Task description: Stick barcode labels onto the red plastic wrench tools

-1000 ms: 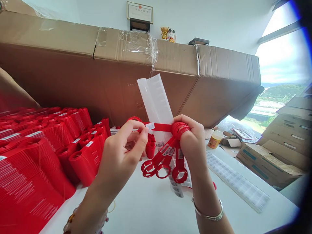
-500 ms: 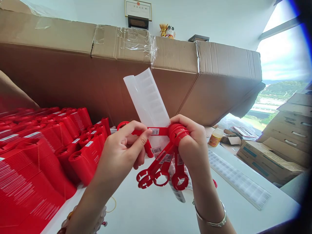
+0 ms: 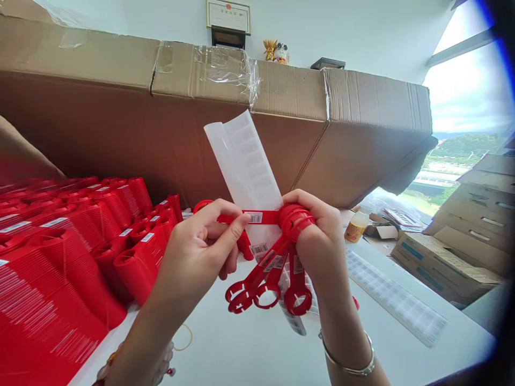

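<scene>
My right hand [image 3: 319, 241] is closed around a bunch of red plastic tags [image 3: 273, 273] whose ring ends are threaded on its index finger; their other rings hang down. A white label backing sheet [image 3: 245, 166] with barcode stickers stands up behind the bunch, held with it. One red tag [image 3: 241, 217] lies level between my hands and carries a small barcode label [image 3: 255, 216]. My left hand [image 3: 201, 252] pinches that tag's left part, thumb and forefinger closed just beside the label.
Long rows of stacked red tags [image 3: 72, 236] fill the white table's [image 3: 241, 348] left side. Large cardboard boxes [image 3: 281, 123] wall off the back. Another label sheet [image 3: 396, 300] lies at the right, near a small yellow bottle [image 3: 356, 228] and more cartons [image 3: 450, 262].
The level tag has shifted left, so its barcode label now sits mid-strip by my left thumb. The backing sheet leans further left. Little differs from half a second ago.
</scene>
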Action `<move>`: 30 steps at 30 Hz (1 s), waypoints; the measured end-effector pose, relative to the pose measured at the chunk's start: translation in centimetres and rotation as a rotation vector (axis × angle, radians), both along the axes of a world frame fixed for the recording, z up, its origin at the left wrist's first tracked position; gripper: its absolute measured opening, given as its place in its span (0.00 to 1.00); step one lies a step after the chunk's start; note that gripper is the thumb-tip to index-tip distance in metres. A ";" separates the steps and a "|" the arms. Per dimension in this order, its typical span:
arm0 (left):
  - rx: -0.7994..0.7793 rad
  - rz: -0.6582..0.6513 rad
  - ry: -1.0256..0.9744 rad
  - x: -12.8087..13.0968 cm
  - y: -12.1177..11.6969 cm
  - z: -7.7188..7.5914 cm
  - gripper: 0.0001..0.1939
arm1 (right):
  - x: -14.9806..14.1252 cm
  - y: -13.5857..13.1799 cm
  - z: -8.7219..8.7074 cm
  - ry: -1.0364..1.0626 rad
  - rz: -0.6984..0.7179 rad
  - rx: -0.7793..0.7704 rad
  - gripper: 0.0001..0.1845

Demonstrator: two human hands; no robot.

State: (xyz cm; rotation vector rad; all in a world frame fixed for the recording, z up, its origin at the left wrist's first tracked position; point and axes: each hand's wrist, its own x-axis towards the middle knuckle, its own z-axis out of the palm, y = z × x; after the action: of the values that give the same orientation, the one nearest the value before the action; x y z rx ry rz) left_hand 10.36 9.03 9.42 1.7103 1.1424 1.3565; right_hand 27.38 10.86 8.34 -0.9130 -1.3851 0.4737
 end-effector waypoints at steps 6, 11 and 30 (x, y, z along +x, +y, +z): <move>0.002 0.006 -0.005 -0.1 -0.1 0.0 0.09 | 0.1 -0.1 -0.1 0.004 0.002 0.002 0.11; 0.025 0.015 -0.015 0.0 -0.1 -0.1 0.09 | 0.0 0.0 0.1 0.022 0.003 -0.011 0.10; -0.009 0.085 0.006 0.4 0.3 -0.5 0.16 | -0.4 -0.5 -0.1 0.043 0.014 0.019 0.10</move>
State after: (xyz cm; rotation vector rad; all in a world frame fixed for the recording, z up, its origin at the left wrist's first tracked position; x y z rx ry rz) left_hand 10.76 9.29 8.88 1.6775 1.2356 1.3966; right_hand 26.97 10.34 8.23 -0.8734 -1.3558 0.4869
